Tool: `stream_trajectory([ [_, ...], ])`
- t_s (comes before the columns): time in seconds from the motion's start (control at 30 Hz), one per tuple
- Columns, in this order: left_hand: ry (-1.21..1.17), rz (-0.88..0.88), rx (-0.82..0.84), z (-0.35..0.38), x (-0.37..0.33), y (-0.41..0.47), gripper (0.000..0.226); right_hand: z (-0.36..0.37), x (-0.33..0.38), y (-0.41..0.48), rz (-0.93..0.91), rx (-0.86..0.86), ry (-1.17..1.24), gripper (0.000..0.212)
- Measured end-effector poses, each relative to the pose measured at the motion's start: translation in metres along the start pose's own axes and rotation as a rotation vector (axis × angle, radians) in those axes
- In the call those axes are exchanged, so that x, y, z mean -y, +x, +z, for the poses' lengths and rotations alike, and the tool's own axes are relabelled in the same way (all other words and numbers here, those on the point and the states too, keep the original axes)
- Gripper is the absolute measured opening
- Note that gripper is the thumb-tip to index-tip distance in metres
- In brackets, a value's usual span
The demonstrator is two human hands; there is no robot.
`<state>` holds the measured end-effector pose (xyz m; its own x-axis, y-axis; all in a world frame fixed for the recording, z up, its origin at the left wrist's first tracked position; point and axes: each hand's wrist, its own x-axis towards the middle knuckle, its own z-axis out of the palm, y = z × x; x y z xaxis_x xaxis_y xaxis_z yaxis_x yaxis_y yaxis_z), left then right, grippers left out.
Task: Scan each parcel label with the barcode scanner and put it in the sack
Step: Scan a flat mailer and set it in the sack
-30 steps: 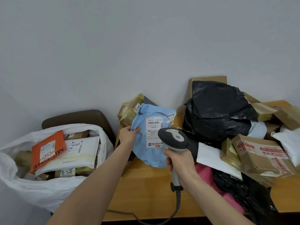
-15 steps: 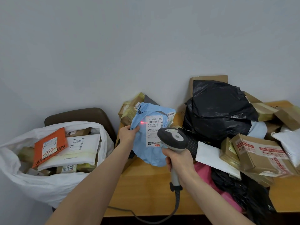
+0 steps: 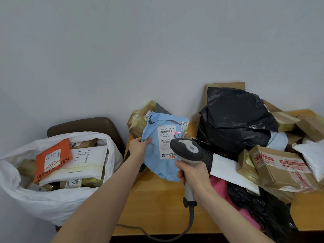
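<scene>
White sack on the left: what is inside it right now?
On top lie an orange mailer and a white envelope, with brown boxes around and beneath them. Whatever lies deeper is covered by these and the sack wall.

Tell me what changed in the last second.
The red scan line swept from the label's left edge half a second ago to its right edge. The left hand still holds the blue parcel; the right hand still grips the scanner.
</scene>
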<state>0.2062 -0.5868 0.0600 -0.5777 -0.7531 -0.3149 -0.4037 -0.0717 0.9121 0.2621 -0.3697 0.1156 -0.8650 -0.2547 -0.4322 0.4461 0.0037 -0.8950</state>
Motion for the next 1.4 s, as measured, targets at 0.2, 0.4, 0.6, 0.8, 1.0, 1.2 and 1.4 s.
stream_trajectory([
  [0.2,-0.016,-0.007,-0.002,-0.002,0.002,0.002,0.034,0.004,0.001,0.001,-0.005,0.003,-0.031,0.023],
  [0.4,-0.023,0.003,-0.002,-0.008,0.002,0.003,0.032,0.006,0.002,0.0,-0.013,0.007,-0.033,0.024],
  [0.6,0.009,0.015,-0.006,-0.011,0.001,0.001,0.032,0.005,0.001,-0.001,-0.026,0.016,-0.055,0.023],
  [0.8,0.008,0.005,-0.013,-0.016,0.004,-0.005,0.033,0.004,0.001,-0.004,-0.009,0.043,-0.044,0.022],
  [1.0,-0.051,0.007,-0.009,-0.029,0.008,-0.019,0.016,0.011,-0.002,-0.003,-0.027,0.098,-0.051,0.019],
  [1.2,-0.07,0.004,-0.078,-0.077,0.013,-0.021,0.02,0.054,0.004,0.012,-0.031,0.205,-0.028,0.009],
  [1.4,-0.041,-0.009,-0.266,-0.185,0.024,0.025,0.02,0.145,0.007,0.035,-0.006,0.313,-0.053,0.01],
])
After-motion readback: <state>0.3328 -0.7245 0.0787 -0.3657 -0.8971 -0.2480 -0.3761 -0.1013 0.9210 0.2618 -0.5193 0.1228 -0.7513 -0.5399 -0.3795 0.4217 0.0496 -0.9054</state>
